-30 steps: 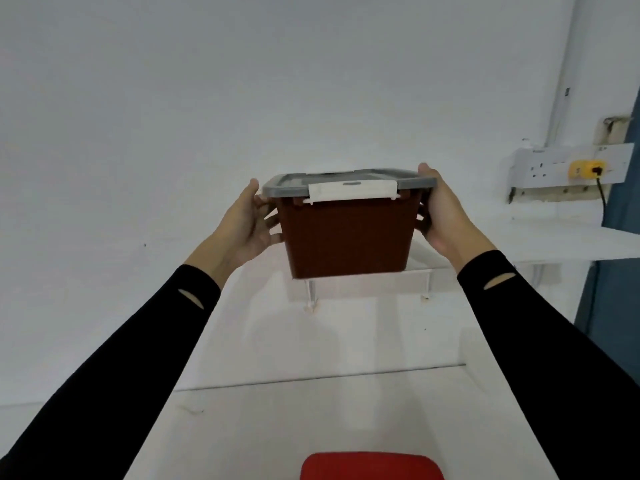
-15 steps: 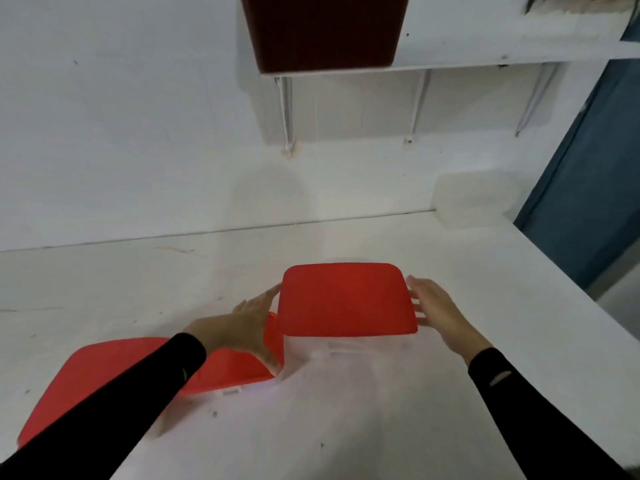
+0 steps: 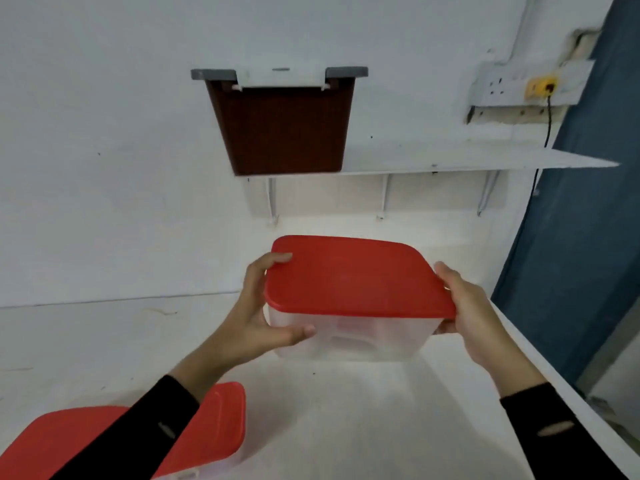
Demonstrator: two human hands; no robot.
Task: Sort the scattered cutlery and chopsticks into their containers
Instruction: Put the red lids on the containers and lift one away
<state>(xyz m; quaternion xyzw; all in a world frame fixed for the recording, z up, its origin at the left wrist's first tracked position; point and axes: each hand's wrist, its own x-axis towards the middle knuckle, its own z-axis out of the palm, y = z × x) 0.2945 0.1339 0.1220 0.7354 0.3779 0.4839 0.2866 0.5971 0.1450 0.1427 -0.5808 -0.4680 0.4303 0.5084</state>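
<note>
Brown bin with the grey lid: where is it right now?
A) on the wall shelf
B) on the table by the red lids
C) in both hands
A: the brown bin sits on the shelf, while the left hand and right hand hold the red-lidded box.

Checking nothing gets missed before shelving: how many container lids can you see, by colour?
Red plastic lids: 3. These are the held red lid on the clear tub, gripped by the left hand and right hand, plus the small red lid and large red lid at lower left.
Grey plastic lid: 1, on the brown box on the white shelf.
Total: 4
</note>
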